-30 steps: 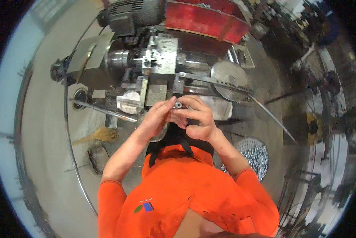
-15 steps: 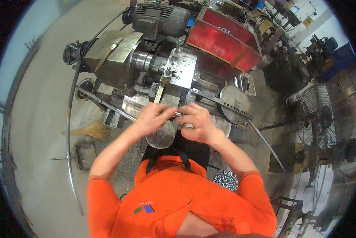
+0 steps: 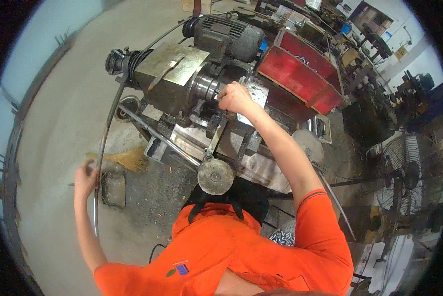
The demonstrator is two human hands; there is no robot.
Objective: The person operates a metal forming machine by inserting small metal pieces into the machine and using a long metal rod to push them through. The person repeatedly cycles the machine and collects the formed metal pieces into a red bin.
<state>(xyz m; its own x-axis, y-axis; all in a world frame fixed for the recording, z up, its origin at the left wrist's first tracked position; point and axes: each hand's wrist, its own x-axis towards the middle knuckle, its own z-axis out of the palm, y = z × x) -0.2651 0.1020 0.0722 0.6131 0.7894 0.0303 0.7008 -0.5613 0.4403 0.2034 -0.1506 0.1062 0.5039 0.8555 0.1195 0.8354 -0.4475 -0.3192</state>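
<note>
My right hand (image 3: 235,97) is at the round steel chuck (image 3: 205,88) of a lathe-like machine, its fingers pinched on a small metal piece (image 3: 217,92) at the chuck's mouth. The fingers hide most of that piece. Far to the left, my left hand (image 3: 85,178) is beside a long bent metal lever (image 3: 101,153). Its fingers curve with a gap showing between them and the thumb, and the lever's shaft shows uncovered at their tips. Just behind my right hand lies the steel tool slide (image 3: 257,92).
A round metal disc (image 3: 215,176) stands close in front of me. The motor (image 3: 229,37) and a red metal bin (image 3: 300,71) are behind the machine. Small metal parts (image 3: 282,238) fill a container by my right side. A straw broom (image 3: 128,160) and a fan (image 3: 401,167) stand on either side.
My hands, together in front of the machine before, have separated. The right has gone forward to the chuck with the small metal piece; the left has swung out to the lever. The view has shifted.
</note>
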